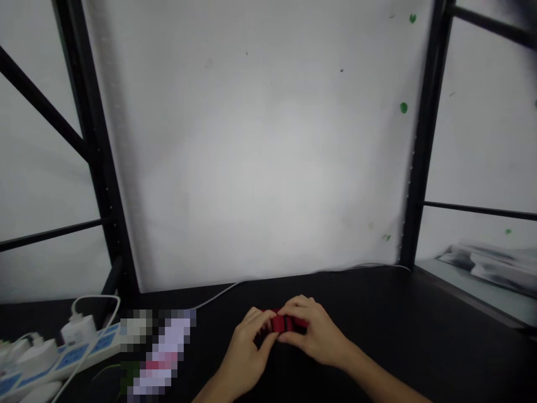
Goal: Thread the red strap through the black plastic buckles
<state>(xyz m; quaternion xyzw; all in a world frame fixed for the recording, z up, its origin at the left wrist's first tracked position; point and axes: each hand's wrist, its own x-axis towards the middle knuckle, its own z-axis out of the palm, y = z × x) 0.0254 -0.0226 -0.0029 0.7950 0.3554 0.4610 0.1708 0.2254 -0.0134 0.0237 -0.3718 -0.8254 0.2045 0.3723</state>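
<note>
Low in the middle of the head view, a red band-like thing (278, 324) with a dark strip across it is held just over the black tabletop (369, 313). My left hand (248, 346) is closed on its left end, thumb below and fingers above. From the right, my right hand (315, 331) grips the other end in the same way. The fingers cover much of the red thing, so its exact kind cannot be made out.
At left lies a white power strip (90, 354) with blue sockets, plugged-in white adapters (79, 330) and cables. A blurred-out lilac item (168, 341) lies beside it. A thin cable (220, 295) runs along the white wall. Black frame posts (424, 140) flank the table.
</note>
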